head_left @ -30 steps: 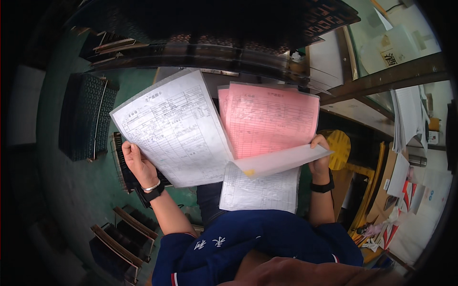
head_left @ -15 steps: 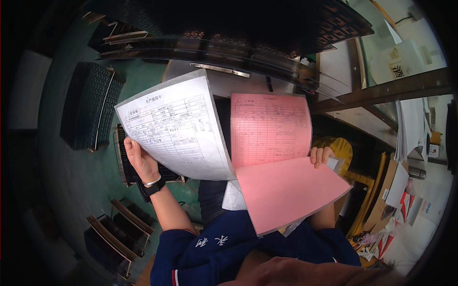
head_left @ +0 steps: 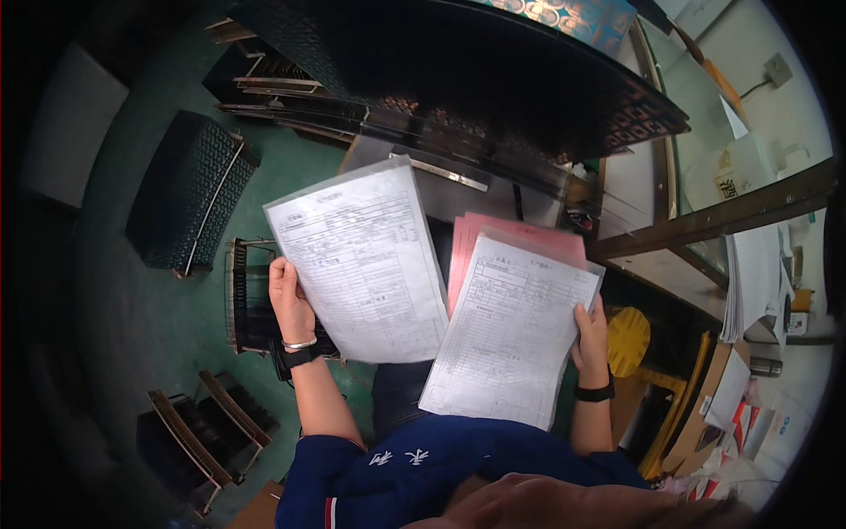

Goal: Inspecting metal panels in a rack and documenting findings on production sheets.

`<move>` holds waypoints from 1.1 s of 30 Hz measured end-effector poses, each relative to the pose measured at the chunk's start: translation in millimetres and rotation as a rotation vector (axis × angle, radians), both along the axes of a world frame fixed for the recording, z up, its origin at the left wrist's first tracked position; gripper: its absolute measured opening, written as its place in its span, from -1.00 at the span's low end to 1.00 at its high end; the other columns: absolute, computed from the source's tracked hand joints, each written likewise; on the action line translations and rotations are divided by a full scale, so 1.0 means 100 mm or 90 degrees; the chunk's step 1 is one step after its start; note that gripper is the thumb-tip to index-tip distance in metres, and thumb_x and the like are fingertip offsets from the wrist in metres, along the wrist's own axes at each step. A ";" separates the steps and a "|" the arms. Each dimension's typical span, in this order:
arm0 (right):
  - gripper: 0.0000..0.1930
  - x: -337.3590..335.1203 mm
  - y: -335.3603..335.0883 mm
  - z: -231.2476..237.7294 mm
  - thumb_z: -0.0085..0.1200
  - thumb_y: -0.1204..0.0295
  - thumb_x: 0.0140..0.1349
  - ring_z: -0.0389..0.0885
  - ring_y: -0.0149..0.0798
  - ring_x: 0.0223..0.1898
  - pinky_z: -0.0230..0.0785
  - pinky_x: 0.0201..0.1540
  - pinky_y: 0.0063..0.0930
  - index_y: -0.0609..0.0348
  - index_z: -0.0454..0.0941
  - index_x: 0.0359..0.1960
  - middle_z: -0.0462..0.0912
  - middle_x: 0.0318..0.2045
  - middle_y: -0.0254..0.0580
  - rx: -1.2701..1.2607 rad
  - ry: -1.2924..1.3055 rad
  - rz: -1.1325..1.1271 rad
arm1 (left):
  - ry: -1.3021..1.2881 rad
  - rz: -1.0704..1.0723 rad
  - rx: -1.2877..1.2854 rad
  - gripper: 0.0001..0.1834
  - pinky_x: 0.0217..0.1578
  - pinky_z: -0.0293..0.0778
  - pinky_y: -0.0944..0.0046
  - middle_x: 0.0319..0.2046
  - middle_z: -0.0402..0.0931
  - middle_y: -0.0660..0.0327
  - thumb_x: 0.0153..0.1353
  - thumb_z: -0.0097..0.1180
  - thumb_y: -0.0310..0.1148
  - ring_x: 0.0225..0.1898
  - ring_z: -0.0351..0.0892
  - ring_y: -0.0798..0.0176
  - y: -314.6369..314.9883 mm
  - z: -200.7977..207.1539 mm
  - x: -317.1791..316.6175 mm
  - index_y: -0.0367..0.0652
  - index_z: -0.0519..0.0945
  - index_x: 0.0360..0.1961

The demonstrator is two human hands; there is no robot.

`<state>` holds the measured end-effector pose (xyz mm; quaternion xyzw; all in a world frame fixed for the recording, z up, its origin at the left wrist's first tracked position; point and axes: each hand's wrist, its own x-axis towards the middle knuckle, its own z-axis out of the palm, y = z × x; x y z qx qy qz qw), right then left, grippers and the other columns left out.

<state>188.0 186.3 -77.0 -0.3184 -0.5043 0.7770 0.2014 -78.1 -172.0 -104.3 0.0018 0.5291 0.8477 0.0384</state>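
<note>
My left hand (head_left: pixel 291 307) is closed on the left edge of a white printed form (head_left: pixel 366 273), which seems to be in a clear sleeve and is tilted toward me. My right hand (head_left: pixel 592 339) grips the right edge of a second white form (head_left: pixel 511 331), thumb on its front. Behind that form, pink sheets (head_left: pixel 520 227) stick out at the top and left, part of the same bundle. The lower inner corners of the two held lots come close together over my lap. Most of the pink sheets is hidden.
Ahead stands a large dark patterned panel (head_left: pixel 458 79) above a grey table (head_left: pixel 423 181). Racks of dark plates (head_left: pixel 189 194) stand on the green floor at left. At right are a wood-framed glass case (head_left: pixel 740 212), a stack of papers (head_left: pixel 749 282) and a yellow round object (head_left: pixel 629 342).
The pink sheet folded down in my right hand is no longer in front; a white form now faces me there, with pink behind. My left hand and its form moved right and slightly down.
</note>
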 end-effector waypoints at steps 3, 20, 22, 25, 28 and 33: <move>-0.49 0.16 -0.01 0.03 0.02 0.45 0.18 0.38 -0.26 0.02 0.20 0.09 -0.43 0.36 0.16 0.13 0.39 0.02 -0.07 0.065 -0.072 0.109 | -0.049 -0.099 -0.040 -0.82 -0.21 0.39 0.44 -0.27 0.48 0.25 0.25 -0.04 -0.44 -0.27 0.45 0.46 0.06 -0.06 0.05 -0.23 0.34 -0.16; -0.77 0.79 0.34 1.63 0.12 0.49 -0.08 0.60 -0.09 -0.34 0.40 -0.27 -0.41 0.29 0.56 -0.33 0.61 -0.40 0.02 0.794 -0.143 0.176 | -0.035 -0.226 -0.016 -0.64 0.00 0.30 0.31 -0.07 0.44 0.14 0.19 -0.04 -0.55 -0.08 0.43 0.30 0.33 -0.17 0.08 -0.27 0.28 0.03; -0.84 1.17 0.43 1.96 0.05 0.52 0.04 0.56 -0.25 -0.38 0.38 -0.27 -0.43 0.29 0.55 -0.33 0.61 -0.38 -0.16 0.872 -0.126 -0.086 | -0.041 -0.230 -0.027 -0.66 0.00 0.30 0.30 -0.08 0.45 0.14 0.18 -0.03 -0.55 -0.08 0.42 0.31 0.32 -0.18 0.07 -0.26 0.30 0.01; -0.76 1.97 0.95 2.09 -0.05 0.49 0.18 0.50 -0.29 -0.23 0.34 -0.14 -0.45 0.36 0.44 -0.14 0.54 -0.19 -0.16 0.781 0.023 -0.494 | -0.021 -0.246 0.000 -0.69 -0.02 0.31 0.32 -0.08 0.44 0.14 0.18 -0.04 -0.55 -0.08 0.42 0.31 0.36 -0.09 0.10 -0.28 0.31 -0.03; -0.67 2.01 0.74 2.93 -0.09 0.40 0.27 0.42 -0.31 -0.04 0.29 0.02 -0.44 0.40 0.32 -0.01 0.43 -0.01 -0.09 0.707 0.371 -0.738 | 0.012 -0.268 0.013 -0.70 -0.02 0.30 0.32 -0.08 0.43 0.14 0.18 -0.04 -0.54 -0.08 0.42 0.31 0.40 -0.06 0.10 -0.29 0.32 -0.04; -0.65 1.97 0.89 3.93 -0.16 0.31 0.32 0.46 -0.28 -0.05 0.33 -0.03 -0.47 0.28 0.33 0.03 0.44 0.01 -0.15 0.777 0.533 -0.695 | 0.029 -0.260 0.038 -0.66 -0.02 0.30 0.32 -0.08 0.44 0.14 0.17 -0.02 -0.54 -0.09 0.43 0.30 0.28 -0.04 0.22 -0.30 0.32 -0.01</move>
